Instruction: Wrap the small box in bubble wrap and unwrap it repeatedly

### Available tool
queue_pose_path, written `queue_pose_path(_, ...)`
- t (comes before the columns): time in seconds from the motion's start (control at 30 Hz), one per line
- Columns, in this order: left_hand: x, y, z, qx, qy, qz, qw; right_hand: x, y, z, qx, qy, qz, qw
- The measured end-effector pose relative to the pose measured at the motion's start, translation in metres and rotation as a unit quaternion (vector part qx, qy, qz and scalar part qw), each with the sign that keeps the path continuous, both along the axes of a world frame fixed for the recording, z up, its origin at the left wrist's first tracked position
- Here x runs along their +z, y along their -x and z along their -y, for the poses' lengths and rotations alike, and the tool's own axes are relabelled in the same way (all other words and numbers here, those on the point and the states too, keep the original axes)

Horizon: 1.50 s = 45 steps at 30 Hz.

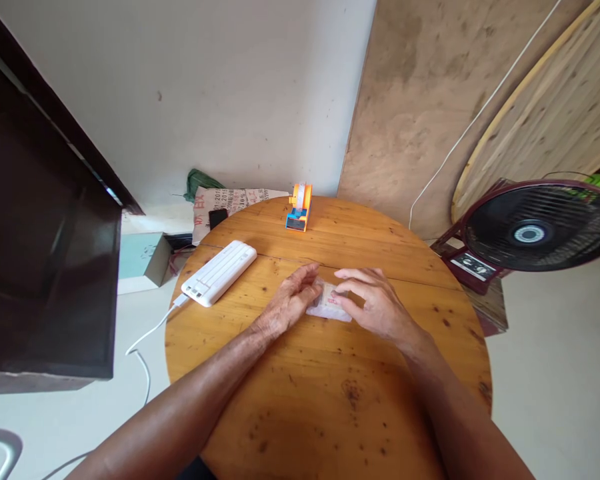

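Note:
A small clear plastic packet [330, 309] with some reddish print lies flat on the round wooden table [350, 393]. My left hand [291, 301] rests at its left edge, fingers stretched out and the thumb touching the plastic. From the right, my right hand [375, 301] arches over the other side with fingers apart, its thumb tip at the print. Part of the packet is hidden under the fingers. Beyond both hands, toward the far edge, stands an orange and blue tape dispenser [299, 208] with a roll of clear tape.
A white power bank [220, 272] lies on the left of the table, its white cable [147, 373] hanging over the edge. To the right stands an electric fan [530, 233]. Behind the table are a printed paper sack [205, 207] and the wall; a pale green box [143, 263] sits left.

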<state>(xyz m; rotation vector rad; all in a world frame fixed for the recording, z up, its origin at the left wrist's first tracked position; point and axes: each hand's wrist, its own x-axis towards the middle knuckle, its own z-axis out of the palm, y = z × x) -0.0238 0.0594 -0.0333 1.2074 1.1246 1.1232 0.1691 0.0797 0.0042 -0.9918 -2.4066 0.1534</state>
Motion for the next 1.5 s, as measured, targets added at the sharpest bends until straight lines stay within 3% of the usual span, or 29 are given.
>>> queue_pose_path(0.17,-0.004,0.001,-0.001,-0.001,-0.006,0.002,1.000,-0.006,0.004,-0.003,-0.019,-0.034,-0.047,0.998)
queue_pose_path(0.4,0.001,-0.001,0.002,-0.013,0.007,0.037,0.999,0.005,-0.002,0.000,-0.054,0.048,-0.218,0.973)
queue_pose_path(0.57,0.003,-0.003,0.003,-0.068,0.043,0.130,0.988,0.012,-0.008,0.000,-0.082,0.110,-0.306,0.942)
queue_pose_path(0.8,0.007,-0.004,0.005,-0.104,0.089,0.167,0.976,0.003,-0.017,-0.015,-0.112,0.166,-0.396,0.896)
queue_pose_path(0.9,0.010,-0.004,0.006,-0.118,0.102,0.176,0.972,-0.008,-0.020,-0.024,-0.137,0.181,-0.375,0.899)
queue_pose_path(1.07,0.008,-0.007,0.006,-0.136,0.086,0.159,0.974,-0.015,-0.023,-0.031,-0.168,0.153,-0.322,0.919)
queue_pose_path(1.2,0.003,-0.008,0.004,-0.110,0.083,0.152,0.979,0.005,-0.020,-0.015,-0.177,0.122,-0.311,0.926)
queue_pose_path(1.33,0.002,-0.008,0.004,-0.105,0.076,0.157,0.979,0.032,-0.008,0.015,-0.109,0.154,-0.221,0.957)
queue_pose_path(1.4,0.004,-0.008,0.005,-0.106,0.062,0.142,0.982,0.036,0.001,0.025,-0.084,0.183,-0.145,0.969)
queue_pose_path(1.5,0.008,-0.009,0.008,-0.100,0.016,0.094,0.990,0.026,0.016,0.030,-0.124,0.155,-0.057,0.978)
